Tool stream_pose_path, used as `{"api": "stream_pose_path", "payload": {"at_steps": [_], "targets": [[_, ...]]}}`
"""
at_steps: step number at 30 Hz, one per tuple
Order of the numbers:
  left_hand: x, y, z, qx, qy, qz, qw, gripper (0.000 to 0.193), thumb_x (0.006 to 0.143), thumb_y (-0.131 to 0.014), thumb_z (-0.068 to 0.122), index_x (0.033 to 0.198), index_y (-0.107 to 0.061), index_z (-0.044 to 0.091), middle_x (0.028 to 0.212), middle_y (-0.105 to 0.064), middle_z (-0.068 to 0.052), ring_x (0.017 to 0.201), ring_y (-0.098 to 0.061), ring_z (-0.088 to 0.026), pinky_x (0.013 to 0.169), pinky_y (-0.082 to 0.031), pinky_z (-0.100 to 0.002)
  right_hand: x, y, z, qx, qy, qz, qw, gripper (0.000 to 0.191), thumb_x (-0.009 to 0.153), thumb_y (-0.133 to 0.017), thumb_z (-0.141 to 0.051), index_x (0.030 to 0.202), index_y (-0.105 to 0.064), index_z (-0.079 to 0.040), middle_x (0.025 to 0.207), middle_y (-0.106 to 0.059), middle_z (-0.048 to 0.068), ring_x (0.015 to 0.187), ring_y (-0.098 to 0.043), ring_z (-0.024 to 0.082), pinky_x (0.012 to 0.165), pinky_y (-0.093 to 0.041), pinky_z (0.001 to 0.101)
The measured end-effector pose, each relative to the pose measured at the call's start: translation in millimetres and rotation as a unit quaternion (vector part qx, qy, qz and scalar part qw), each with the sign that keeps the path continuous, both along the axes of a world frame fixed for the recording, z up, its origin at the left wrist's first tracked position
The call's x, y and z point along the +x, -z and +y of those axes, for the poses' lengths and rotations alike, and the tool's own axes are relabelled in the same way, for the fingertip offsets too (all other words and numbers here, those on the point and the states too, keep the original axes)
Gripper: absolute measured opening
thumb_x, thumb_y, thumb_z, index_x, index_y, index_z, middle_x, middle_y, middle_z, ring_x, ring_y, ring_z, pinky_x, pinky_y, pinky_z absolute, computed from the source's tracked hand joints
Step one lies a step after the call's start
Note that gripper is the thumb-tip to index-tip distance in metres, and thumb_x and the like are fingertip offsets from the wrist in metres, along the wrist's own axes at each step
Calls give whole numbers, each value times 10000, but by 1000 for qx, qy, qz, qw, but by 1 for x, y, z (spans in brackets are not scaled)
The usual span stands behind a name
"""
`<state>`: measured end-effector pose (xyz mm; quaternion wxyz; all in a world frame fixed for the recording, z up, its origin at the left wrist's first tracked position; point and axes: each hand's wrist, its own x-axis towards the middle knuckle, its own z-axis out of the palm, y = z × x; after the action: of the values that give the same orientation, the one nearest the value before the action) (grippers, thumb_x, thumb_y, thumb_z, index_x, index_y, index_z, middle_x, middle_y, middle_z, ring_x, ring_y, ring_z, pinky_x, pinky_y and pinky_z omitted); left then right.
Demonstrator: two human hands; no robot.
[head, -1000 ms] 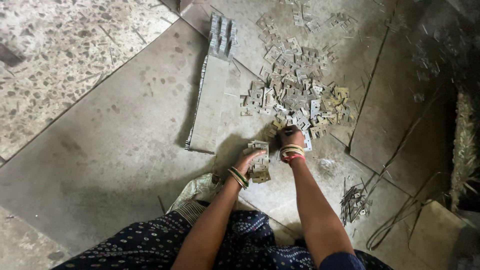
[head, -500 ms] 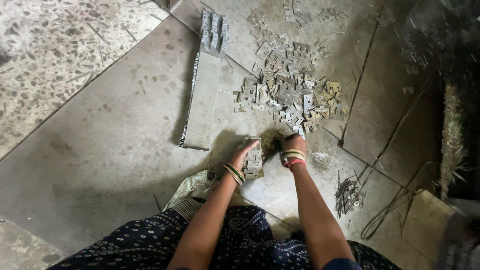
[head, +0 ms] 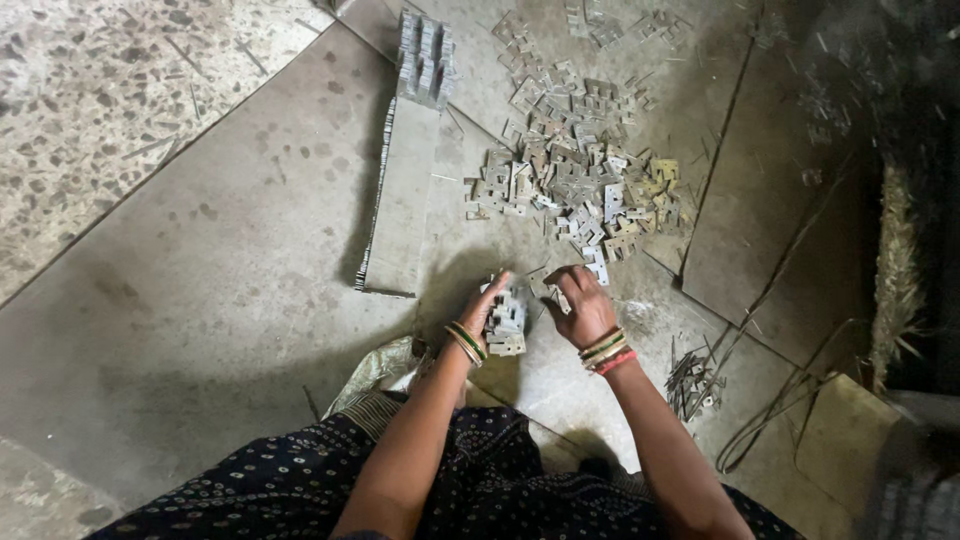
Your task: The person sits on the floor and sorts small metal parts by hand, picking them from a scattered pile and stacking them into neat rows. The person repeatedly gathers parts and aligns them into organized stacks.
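Right now you are holding a small stack of metal plates (head: 506, 318) in your left hand (head: 483, 312), fingers closed around its near side, the stack sitting just in front of your knees on the floor (head: 230, 300). Your right hand (head: 580, 305) is hovering just beside it, fingers curled and pinching one loose plate (head: 553, 277) at the tips. Just beyond that hand the big heap of loose plates (head: 575, 180) is spreading out, its near edge almost reaching your fingertips. To the left of the heap a long flat slab (head: 405, 195) is lying lengthwise, with a row of stacked plates (head: 425, 60) at its far end. Left of the slab you are looking at open concrete floor, the widest room around you. On your right, a few thin metal strips (head: 692, 375) are lying near your forearm, and a raised panel's edge (head: 715, 190) is running diagonally past the heap, closing that side in.
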<state>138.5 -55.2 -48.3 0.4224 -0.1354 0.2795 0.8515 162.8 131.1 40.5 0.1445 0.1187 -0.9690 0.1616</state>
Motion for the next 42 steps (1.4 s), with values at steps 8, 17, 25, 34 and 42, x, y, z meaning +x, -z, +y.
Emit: {"api": "stream_pose_path", "payload": {"at_steps": [8,17,25,34,42], "targets": [[-3,0,-2,11,12,8,1000,367,804,-814,421,1061,-745,168,866,-739,9,686,-699,-117,595,-569,-305,1,7,12,159,28,-50,986,321,763,-742,-201,1083,-752,-180,1134,-726,107,1079,-661,345,827,-567,458],[-3,6,7,-11,-71,55,996,404,818,-849,377,1088,-684,126,858,-703,15,708,-687,-124,645,-581,-329,2,-3,18,-342,155,-264,889,308,768,-871,-214,973,-747,-21,855,-781,104,724,-714,144,637,-597,295],[-1,-7,-2,8,-44,71,996,343,825,-835,289,1075,-688,105,861,-732,-44,722,-725,-182,650,-598,-350,8,-8,18,3,270,-125,955,245,884,-756,-283,960,-777,-51,881,-743,228,816,-721,423,737,-588,500],[-3,3,5,-4,-42,81,996,370,803,-835,359,1040,-685,117,814,-722,-50,665,-703,-182,591,-579,-345,19,-2,20,-82,313,-205,924,170,915,-683,-162,1050,-768,-101,969,-776,201,854,-758,362,775,-620,459],[0,-1,0,28,-62,56,996,387,838,-821,387,1082,-663,132,868,-701,-11,722,-688,-151,621,-579,-337,18,-4,13,-206,247,-215,922,416,893,-767,-218,1265,-706,-43,1193,-770,156,1055,-775,259,934,-618,351]]}}
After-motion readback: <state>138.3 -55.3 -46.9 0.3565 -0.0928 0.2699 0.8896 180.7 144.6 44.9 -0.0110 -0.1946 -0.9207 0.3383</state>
